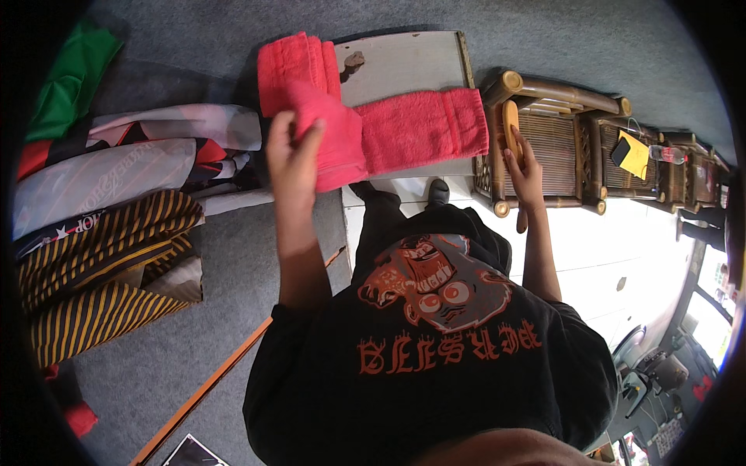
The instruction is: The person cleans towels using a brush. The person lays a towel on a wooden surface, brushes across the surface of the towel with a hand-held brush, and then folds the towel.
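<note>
My left hand grips a pink-red terry towel, which is blurred and lifted at the near left of a small table. Flat across that table's near side lies a pink-red towel length; I cannot tell whether it is one piece with the part in my hand. Behind, a folded stack of pink-red towels sits at the far left corner. To the right, my right hand holds a wooden brush, its bristles not visible, over the end of a bamboo seat.
A bamboo seat stands close by the table's right side. Farther along are a black-and-yellow item and a plastic bottle. At left hang or lie a striped cape, printed capes and green cloth. An orange strip crosses the grey surface.
</note>
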`<state>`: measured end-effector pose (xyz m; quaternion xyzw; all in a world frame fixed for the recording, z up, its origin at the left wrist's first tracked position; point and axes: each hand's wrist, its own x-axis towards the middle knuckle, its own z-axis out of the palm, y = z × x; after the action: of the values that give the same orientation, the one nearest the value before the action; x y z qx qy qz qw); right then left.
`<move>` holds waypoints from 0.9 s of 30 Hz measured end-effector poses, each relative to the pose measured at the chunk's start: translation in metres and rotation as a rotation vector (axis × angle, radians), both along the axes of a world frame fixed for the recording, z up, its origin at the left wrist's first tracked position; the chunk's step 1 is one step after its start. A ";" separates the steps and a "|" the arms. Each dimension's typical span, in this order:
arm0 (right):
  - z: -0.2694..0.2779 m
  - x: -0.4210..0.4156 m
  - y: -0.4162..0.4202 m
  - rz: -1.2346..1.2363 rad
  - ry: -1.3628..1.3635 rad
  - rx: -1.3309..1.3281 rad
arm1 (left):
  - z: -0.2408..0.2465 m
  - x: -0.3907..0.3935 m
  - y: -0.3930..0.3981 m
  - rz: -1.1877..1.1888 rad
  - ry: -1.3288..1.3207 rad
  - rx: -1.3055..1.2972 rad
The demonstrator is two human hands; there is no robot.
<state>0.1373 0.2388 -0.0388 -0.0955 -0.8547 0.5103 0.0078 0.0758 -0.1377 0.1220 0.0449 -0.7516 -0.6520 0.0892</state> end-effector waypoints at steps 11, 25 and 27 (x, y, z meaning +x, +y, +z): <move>0.003 0.010 0.006 -0.047 -0.013 0.009 | -0.046 -0.033 0.137 -0.247 0.100 -0.218; 0.036 0.027 0.007 -0.172 0.020 -0.024 | -0.090 -0.013 0.100 -0.364 0.385 -0.681; 0.052 0.020 -0.006 -0.124 0.097 -0.003 | -0.105 -0.009 0.087 -0.286 0.379 -0.774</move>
<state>0.1569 0.2332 0.0134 -0.1232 -0.8450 0.5141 0.0807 0.0665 -0.0510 0.0167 -0.2161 -0.9092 -0.3253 0.1444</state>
